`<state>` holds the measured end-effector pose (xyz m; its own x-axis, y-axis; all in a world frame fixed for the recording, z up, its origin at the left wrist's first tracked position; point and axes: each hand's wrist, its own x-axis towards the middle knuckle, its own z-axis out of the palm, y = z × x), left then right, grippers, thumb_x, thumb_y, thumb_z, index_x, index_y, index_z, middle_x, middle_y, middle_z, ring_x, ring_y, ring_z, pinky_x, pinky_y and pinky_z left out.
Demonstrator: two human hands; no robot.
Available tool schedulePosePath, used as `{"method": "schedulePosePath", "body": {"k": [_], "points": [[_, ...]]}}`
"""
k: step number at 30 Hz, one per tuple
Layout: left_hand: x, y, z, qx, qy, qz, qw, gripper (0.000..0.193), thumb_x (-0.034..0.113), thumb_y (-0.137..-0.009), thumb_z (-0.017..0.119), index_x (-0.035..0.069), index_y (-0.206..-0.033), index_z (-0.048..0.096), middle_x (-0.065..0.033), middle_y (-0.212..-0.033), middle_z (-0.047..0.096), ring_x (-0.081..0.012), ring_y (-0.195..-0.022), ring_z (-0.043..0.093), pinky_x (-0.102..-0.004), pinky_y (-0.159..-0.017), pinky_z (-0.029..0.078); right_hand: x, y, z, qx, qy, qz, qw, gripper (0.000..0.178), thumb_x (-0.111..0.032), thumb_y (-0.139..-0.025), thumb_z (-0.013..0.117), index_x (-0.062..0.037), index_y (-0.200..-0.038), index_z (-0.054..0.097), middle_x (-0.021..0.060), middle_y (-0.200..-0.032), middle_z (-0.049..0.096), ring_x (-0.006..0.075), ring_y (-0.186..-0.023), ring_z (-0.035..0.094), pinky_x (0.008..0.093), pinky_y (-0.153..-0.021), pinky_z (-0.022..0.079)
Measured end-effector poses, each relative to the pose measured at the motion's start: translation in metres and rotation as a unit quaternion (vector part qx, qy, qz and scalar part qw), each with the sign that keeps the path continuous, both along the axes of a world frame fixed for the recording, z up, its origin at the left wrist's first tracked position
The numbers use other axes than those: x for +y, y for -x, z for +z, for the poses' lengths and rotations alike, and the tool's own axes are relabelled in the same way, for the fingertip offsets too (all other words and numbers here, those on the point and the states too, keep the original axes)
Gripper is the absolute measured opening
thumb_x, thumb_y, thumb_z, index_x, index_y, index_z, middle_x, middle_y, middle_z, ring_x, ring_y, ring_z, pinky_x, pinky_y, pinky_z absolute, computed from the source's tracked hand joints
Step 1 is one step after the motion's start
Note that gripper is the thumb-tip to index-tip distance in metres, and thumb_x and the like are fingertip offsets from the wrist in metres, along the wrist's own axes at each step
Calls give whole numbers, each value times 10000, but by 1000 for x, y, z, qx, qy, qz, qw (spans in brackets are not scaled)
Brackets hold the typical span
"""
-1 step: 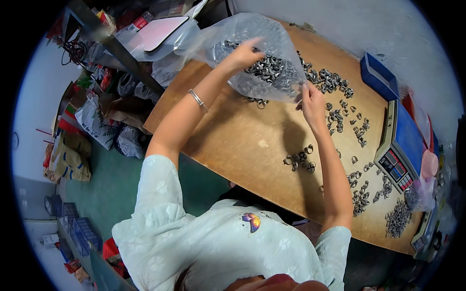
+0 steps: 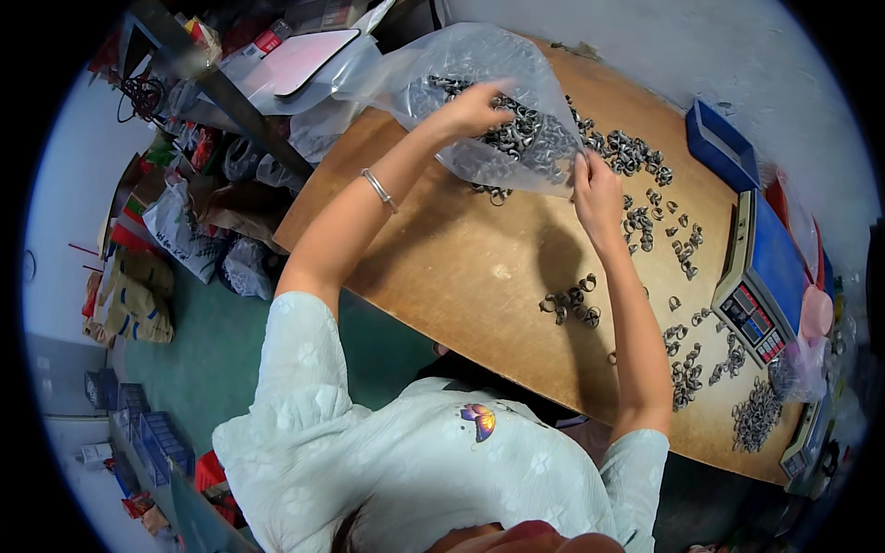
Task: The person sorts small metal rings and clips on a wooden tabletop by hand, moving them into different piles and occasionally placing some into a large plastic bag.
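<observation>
Clear plastic bag: A large, see-through bag (image 2: 502,51) lies at the far side of the table (image 2: 442,258), its mouth facing the person in a pale mint shirt (image 2: 369,470).
Bag's contents: Many small dark-grey metal rings (image 2: 521,134) are heaped inside, showing through the plastic.
Left hand: The left hand (image 2: 479,109) is at the bag's mouth, over the heap; its fingertips are blurred, so I cannot tell whether they are spread or gripping anything.
Left forearm: A silver bracelet (image 2: 378,189) circles it.
Right hand: The right hand (image 2: 597,189) pinches the bag's near right edge between thumb and fingers.
Loose rings: Scattered rings (image 2: 636,152) trail from beside the bag along the table's right side; a small cluster (image 2: 572,304) sits left of the right forearm, and a dense pile (image 2: 756,415) lies near the right-hand end.
Right edge: A blue tray (image 2: 722,143) stands against the wall, and nearer me is a weighing scale (image 2: 751,295) with a blue top.
Left side: Crowded bags and packages (image 2: 194,226) fill the space beyond the table, above a green floor (image 2: 217,341).
</observation>
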<state>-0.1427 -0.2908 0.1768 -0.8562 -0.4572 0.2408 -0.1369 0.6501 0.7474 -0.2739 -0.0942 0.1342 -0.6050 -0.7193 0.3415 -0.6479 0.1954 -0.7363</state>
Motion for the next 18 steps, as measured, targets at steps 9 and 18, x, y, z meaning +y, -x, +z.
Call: {"method": "schedulePosePath", "body": {"k": [9,18], "points": [[30,-54,-23,414,192,392,799,377,251,-781,711,-46,-979,589,-46,-812,569,-189,-765,532,-315,-757,448,-47,9,51,349,45,-34,935,169,-225,-835,598,-71,-906,608,114,-808,606,296,-773,617,405,-639,495],[-42,-75,-17,357,-279,333,827,206,146,-844,636,-41,-923,596,10,-693,524,-63,-549,432,-227,-469,327,-58,1,80,314,24,-68,947,397,-349,-938,412,-81,-764,648,123,-757,645,317,-740,628,422,-671,498]]}}
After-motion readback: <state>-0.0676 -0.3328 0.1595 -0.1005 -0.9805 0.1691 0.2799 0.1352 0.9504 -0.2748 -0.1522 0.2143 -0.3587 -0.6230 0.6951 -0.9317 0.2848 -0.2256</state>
